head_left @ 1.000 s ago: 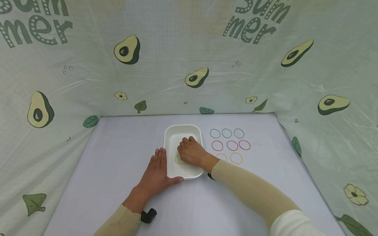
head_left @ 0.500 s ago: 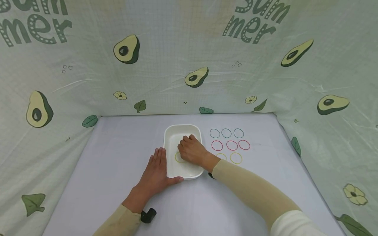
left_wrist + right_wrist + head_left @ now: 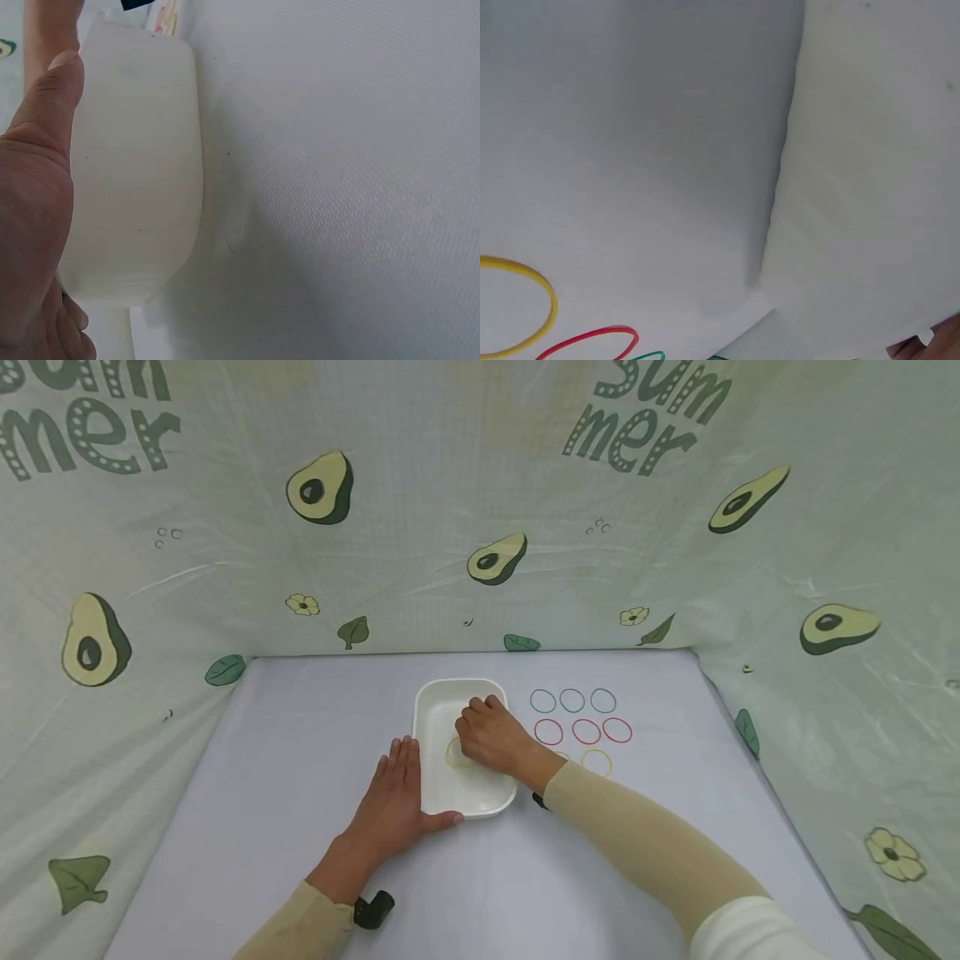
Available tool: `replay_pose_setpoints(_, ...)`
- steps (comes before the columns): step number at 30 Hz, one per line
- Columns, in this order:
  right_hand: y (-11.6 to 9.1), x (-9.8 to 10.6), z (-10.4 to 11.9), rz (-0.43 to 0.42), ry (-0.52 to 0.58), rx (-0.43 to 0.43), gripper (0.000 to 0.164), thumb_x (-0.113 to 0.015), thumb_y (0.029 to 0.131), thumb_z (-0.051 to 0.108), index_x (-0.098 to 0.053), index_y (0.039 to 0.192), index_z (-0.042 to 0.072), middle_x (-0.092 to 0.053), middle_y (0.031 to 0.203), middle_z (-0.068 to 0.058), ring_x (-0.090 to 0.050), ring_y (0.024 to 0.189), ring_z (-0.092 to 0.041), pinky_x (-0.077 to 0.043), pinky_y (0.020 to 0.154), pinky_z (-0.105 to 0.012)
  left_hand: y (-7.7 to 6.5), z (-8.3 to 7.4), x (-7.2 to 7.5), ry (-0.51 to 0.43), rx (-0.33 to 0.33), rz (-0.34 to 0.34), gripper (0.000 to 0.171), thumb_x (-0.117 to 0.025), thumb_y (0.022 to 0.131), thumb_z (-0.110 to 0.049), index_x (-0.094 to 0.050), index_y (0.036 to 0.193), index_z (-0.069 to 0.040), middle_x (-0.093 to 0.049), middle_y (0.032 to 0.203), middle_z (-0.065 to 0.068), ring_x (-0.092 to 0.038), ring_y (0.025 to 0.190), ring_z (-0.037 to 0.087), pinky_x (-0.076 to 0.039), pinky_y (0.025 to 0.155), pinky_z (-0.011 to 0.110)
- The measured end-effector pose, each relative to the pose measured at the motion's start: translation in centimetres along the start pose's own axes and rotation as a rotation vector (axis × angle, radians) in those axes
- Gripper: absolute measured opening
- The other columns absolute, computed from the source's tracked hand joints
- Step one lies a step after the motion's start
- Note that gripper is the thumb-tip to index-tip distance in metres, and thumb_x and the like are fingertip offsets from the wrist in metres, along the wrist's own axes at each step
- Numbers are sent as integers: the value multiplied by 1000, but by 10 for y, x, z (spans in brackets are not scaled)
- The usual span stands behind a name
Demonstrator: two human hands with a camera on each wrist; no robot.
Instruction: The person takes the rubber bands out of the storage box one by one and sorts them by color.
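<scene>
A white rectangular tray point(image 3: 465, 797) rests on the table. My left hand point(image 3: 393, 802) lies straight-fingered along its left side, with the thumb across the near corner. In the left wrist view, that thumb point(image 3: 52, 97) lies against the tray's wall. Inside the tray, my right hand point(image 3: 491, 737) has curled fingers and pinches a yellow rubber band point(image 3: 447, 753); the hand covers the band's right part, and the fingertips are hidden. The right wrist view shows mainly the tray's outer wall point(image 3: 862, 172), with a bit of the fingers at its lower right corner.
Right of the tray lie rows of rubber bands: green point(image 3: 572, 701), red point(image 3: 587, 732) and yellow point(image 3: 596, 763), the yellow row partly behind the right forearm. A patterned avocado cloth point(image 3: 405, 527) hangs around the table's back and sides.
My right hand has moved slightly toward the tray's far end, and the yellow band has shifted the same way with it. The left hand stays at the tray's side.
</scene>
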State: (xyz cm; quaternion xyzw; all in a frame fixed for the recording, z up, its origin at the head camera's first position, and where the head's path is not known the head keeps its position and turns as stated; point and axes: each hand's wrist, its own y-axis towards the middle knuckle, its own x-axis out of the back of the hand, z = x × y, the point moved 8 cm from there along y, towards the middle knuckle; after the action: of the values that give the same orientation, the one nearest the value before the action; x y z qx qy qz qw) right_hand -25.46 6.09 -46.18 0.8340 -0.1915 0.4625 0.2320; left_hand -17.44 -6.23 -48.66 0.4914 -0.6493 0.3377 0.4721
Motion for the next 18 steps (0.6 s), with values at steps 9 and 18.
replay_pose_setpoints(9, -4, 15, -25, -14, 59, -61, 18, -58, 102, 9, -62, 85, 9, -58, 78, -3, -51, 82, -23, -47, 76, -37, -1, -1, 1, -15, -5, -7, 132, -79, 80, -74, -23, 160, 16, -27, 166, 37, -23, 158, 50, -28, 126, 62)
replay_pose_setpoints(18, -25, 31, -53, -73, 67, -107, 24, -62, 98, 7, -53, 76, 11, -51, 72, -3, -47, 76, -23, -42, 72, -37, -2, -1, 1, -22, 5, 4, 133, -80, 80, -73, -22, 160, 15, -25, 167, 37, -21, 159, 50, -27, 126, 61)
